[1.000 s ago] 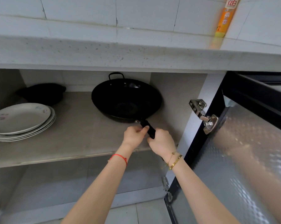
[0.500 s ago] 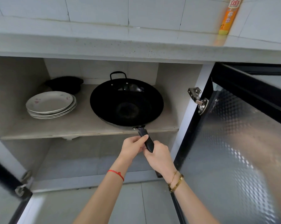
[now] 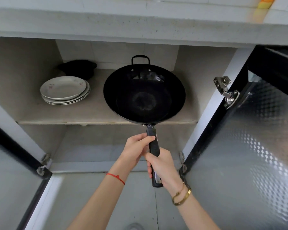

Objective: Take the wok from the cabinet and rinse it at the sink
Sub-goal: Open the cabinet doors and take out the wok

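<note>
A black wok [image 3: 144, 95] with a small loop handle at its far rim hangs partly over the front edge of the cabinet shelf [image 3: 73, 120]. Its long black handle points toward me. My left hand [image 3: 134, 150] grips the handle near the wok. My right hand [image 3: 162, 166] grips the handle lower down, near its end. The sink is not in view.
A stack of white plates [image 3: 65, 90] sits on the shelf's left, with a dark object [image 3: 78, 68] behind it. Both cabinet doors stand open: the right door [image 3: 249, 146] with its hinge [image 3: 226, 90] close to my right arm, the left door [image 3: 12, 171] at lower left. The countertop [image 3: 123, 22] overhangs above.
Both hands have drawn the wok forward, from deep on the shelf to its front edge. The view has pulled back, showing both doors and the floor.
</note>
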`<state>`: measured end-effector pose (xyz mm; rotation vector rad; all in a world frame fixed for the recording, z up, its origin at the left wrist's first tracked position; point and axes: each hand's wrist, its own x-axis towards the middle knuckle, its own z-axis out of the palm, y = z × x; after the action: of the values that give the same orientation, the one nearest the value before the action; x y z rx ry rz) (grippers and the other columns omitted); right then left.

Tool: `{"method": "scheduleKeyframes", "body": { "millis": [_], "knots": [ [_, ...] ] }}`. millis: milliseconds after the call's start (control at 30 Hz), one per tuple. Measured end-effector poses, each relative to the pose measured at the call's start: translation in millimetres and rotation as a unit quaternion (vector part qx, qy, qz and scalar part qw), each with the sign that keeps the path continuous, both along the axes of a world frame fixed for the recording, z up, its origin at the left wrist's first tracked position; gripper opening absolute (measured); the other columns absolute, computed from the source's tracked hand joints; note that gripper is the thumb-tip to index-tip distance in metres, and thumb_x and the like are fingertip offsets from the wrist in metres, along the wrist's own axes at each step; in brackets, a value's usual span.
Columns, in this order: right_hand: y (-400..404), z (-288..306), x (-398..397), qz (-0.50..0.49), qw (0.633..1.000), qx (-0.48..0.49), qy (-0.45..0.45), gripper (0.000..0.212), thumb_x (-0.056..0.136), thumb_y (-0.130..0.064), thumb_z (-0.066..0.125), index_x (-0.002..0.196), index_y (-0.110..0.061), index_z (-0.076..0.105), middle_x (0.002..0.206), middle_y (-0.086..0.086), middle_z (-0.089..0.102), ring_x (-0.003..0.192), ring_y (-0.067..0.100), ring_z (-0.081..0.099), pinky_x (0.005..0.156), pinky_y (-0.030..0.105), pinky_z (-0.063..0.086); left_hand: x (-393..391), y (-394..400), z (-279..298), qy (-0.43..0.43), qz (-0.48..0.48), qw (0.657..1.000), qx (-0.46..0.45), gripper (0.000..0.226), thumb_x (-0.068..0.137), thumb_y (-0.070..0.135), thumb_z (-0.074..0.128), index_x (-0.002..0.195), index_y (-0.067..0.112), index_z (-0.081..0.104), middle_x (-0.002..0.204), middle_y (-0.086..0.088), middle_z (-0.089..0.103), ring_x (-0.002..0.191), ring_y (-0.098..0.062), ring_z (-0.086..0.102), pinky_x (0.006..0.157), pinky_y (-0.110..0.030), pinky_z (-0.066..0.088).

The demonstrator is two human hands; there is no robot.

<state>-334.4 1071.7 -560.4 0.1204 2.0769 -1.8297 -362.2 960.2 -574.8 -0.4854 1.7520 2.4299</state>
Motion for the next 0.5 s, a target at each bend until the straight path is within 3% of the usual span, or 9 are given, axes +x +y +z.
{"method": "scheduleKeyframes", "body": {
  "millis": [133, 267, 500],
  "knots": [
    [-4, 14, 15, 0.001, 0.999, 0.041, -0.012, 0.010, 0.082, 0.000, 0.052, 0.074, -0.004, 0.050, 0.045, 0.008, 0.050, 0.029, 0.021, 0.045, 0.034, 0.024, 0.038, 17, 0, 16, -0.035, 0.000, 0.999, 0.041, 0.021, 0.090, 0.001, 0.062, 0.109, -0.003, 0.071, 0.108, -0.014, 0.072, 0.098, -0.019, 0.067, 0.089, -0.026, 0.050],
    [1, 44, 46, 0.021, 0.996, 0.078, -0.047, 0.014, 0.082, -0.002, 0.053, 0.069, -0.006, 0.050, 0.042, 0.007, 0.052, 0.030, 0.022, 0.046, 0.035, 0.027, 0.039, 50, 3, 48, -0.087, 0.005, 0.995, 0.052, 0.032, 0.087, -0.002, 0.065, 0.118, -0.007, 0.065, 0.114, -0.018, 0.069, 0.103, -0.021, 0.065, 0.102, -0.031, 0.048],
    [20, 115, 132, 0.054, 0.985, 0.120, -0.116, 0.021, 0.084, -0.001, 0.056, 0.065, -0.011, 0.054, 0.040, -0.001, 0.052, 0.033, 0.016, 0.051, 0.035, 0.023, 0.041, 143, 18, 128, -0.184, 0.007, 0.981, 0.053, 0.031, 0.089, -0.007, 0.060, 0.120, -0.013, 0.061, 0.112, -0.020, 0.066, 0.105, -0.024, 0.063, 0.096, -0.025, 0.052]
  ]
}}
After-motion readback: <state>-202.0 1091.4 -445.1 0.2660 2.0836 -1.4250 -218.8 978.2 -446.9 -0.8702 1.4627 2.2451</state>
